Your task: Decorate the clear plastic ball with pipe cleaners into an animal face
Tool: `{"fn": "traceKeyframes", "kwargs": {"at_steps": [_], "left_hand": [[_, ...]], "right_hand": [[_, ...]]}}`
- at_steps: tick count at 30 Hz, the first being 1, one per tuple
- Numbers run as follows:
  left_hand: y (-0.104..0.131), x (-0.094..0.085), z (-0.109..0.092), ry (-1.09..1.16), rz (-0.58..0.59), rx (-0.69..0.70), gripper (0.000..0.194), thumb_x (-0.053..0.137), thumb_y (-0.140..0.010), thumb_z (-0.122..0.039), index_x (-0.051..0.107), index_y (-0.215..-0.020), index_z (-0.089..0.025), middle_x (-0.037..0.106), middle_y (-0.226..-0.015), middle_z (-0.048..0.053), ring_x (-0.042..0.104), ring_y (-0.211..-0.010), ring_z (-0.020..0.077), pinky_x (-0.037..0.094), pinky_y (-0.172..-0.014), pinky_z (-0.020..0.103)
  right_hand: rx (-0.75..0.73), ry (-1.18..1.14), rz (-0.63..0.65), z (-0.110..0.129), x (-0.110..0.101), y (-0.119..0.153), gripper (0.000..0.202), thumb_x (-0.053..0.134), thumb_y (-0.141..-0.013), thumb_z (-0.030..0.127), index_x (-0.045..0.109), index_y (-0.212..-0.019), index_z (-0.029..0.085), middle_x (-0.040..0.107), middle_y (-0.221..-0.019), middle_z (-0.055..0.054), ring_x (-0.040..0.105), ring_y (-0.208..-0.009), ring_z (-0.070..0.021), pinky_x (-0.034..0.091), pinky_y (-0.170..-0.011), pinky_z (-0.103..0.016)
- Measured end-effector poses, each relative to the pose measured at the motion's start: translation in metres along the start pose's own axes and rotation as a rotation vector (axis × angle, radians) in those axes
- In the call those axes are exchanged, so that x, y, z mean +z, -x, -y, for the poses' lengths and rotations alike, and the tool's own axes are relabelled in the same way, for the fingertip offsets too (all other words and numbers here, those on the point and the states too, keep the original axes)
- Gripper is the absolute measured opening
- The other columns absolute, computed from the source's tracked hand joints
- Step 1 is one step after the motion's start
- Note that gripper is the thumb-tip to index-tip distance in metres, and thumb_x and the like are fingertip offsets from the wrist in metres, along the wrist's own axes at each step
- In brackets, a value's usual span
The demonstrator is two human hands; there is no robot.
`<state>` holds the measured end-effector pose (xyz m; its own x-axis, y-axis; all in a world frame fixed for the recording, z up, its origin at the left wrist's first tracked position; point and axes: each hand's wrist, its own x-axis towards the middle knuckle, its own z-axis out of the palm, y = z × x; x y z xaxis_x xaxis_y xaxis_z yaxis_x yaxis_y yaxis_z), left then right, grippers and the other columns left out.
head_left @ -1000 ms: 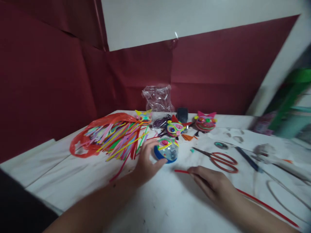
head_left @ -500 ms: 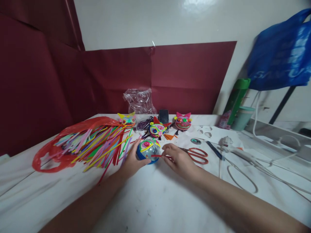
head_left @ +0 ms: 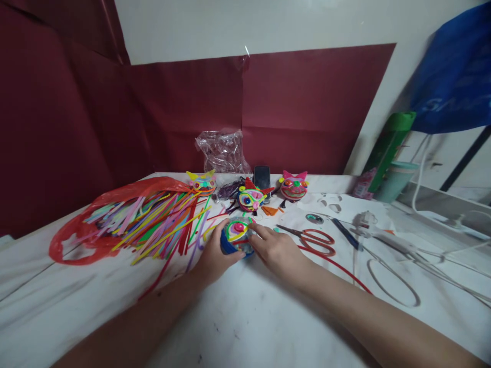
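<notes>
Left fingers [head_left: 234, 256] grasp the clear, blue-rimmed dome [head_left: 229, 247], scissors [head_left: 303, 233] at its three o'clock. Right fingers [head_left: 262, 231] pinch a red strip [head_left: 241, 242].

A blue bag [head_left: 454, 76] hangs above a pale green container [head_left: 397, 180]. Maroon paper [head_left: 307, 107] lines the wall [head_left: 268, 25] behind a black phone [head_left: 262, 177].

One phone [head_left: 262, 178], three eared heads [head_left: 294, 188] around it (one left, one front, one right), one ball [head_left: 235, 236] and one scissors [head_left: 317, 242] nearer, one red bag [head_left: 76, 250] left, one cup [head_left: 396, 183], one blue bag [head_left: 454, 76] right.
</notes>
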<state>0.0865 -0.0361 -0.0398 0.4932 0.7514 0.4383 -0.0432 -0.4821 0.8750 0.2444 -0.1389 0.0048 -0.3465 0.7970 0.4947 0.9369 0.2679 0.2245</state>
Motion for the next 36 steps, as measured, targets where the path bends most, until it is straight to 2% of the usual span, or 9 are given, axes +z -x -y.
{"fn": "traceKeyframes", "kwargs": {"at_steps": [3, 7, 13, 16, 21, 26, 31, 36], "left_hand": [[0.001, 0.002, 0.003, -0.08, -0.009, 0.021, 0.081, 0.076, -0.057, -0.016, 0.042, -0.13, -0.022, 0.046, -0.133, 0.011, 0.042, -0.125, 0.0301, 0.032, -0.105, 0.045], [0.002, 0.001, 0.003, -0.101, -0.001, -0.018, 0.082, 0.076, -0.058, -0.018, 0.039, -0.131, -0.02, 0.044, -0.136, 0.013, 0.04, -0.126, 0.0306, 0.033, -0.105, 0.045], [0.003, -0.005, 0.004, 0.117, 0.128, -0.063, 0.075, 0.068, -0.071, -0.028, 0.033, -0.137, -0.02, 0.04, -0.141, 0.012, 0.038, -0.13, 0.0297, 0.034, -0.106, 0.042], [0.002, -0.006, 0.008, 0.157, 0.152, -0.062, 0.072, 0.065, -0.075, -0.03, 0.032, -0.137, -0.019, 0.041, -0.141, 0.013, 0.039, -0.129, 0.0291, 0.035, -0.105, 0.041], [-0.003, -0.005, 0.01, 0.151, 0.136, -0.052, 0.066, 0.066, -0.074, -0.029, 0.035, -0.132, -0.019, 0.045, -0.135, 0.013, 0.044, -0.125, 0.0277, 0.038, -0.103, 0.04], [-0.005, -0.006, 0.01, 0.085, 0.11, -0.019, 0.065, 0.07, -0.07, -0.029, 0.04, -0.127, -0.02, 0.047, -0.133, 0.012, 0.044, -0.124, 0.0302, 0.038, -0.102, 0.042], [-0.005, -0.005, 0.013, 0.089, 0.101, -0.038, 0.064, 0.068, -0.072, -0.032, 0.039, -0.128, -0.02, 0.047, -0.132, 0.012, 0.045, -0.123, 0.0293, 0.04, -0.1, 0.041], [-0.006, -0.006, 0.003, 0.118, 0.093, -0.056, 0.062, 0.069, -0.07, -0.029, 0.042, -0.125, -0.02, 0.05, -0.129, 0.011, 0.047, -0.121, 0.0285, 0.04, -0.099, 0.04]], "right_hand": [[0.003, 0.035, 0.014, 0.003, -0.001, 0.0, 0.013, 0.046, -0.089, 0.013, 0.058, -0.095, 0.014, 0.06, -0.118, -0.016, 0.062, -0.093, -0.0227, 0.053, -0.065, -0.029], [0.009, 0.038, 0.019, 0.006, -0.002, 0.001, 0.013, 0.047, -0.089, 0.013, 0.058, -0.096, 0.014, 0.059, -0.119, -0.016, 0.062, -0.094, -0.0234, 0.053, -0.065, -0.029], [0.008, 0.022, 0.003, 0.004, -0.002, 0.002, 0.015, 0.043, -0.09, 0.012, 0.057, -0.095, 0.014, 0.059, -0.116, -0.017, 0.062, -0.09, -0.0219, 0.052, -0.064, -0.029], [0.006, 0.006, 0.017, 0.004, -0.004, 0.002, 0.015, 0.044, -0.09, 0.011, 0.057, -0.096, 0.013, 0.059, -0.116, -0.017, 0.062, -0.091, -0.0218, 0.052, -0.066, -0.029], [0.01, 0.003, 0.031, 0.005, -0.007, 0.003, 0.013, 0.046, -0.089, 0.012, 0.057, -0.094, 0.014, 0.059, -0.113, -0.016, 0.061, -0.09, -0.0229, 0.053, -0.067, -0.031], [0.019, 0.005, 0.06, 0.008, -0.008, 0.003, 0.014, 0.044, -0.09, 0.013, 0.058, -0.095, 0.014, 0.059, -0.113, -0.016, 0.06, -0.089, -0.0234, 0.052, -0.066, -0.032], [0.022, 0.001, 0.093, 0.009, -0.012, 0.002, 0.015, 0.044, -0.089, 0.012, 0.058, -0.094, 0.014, 0.06, -0.11, -0.016, 0.059, -0.088, -0.0231, 0.052, -0.065, -0.031], [0.026, -0.008, 0.081, 0.009, -0.011, 0.002, 0.013, 0.046, -0.089, 0.012, 0.058, -0.094, 0.014, 0.059, -0.112, -0.015, 0.059, -0.091, -0.0238, 0.052, -0.067, -0.031]]}}
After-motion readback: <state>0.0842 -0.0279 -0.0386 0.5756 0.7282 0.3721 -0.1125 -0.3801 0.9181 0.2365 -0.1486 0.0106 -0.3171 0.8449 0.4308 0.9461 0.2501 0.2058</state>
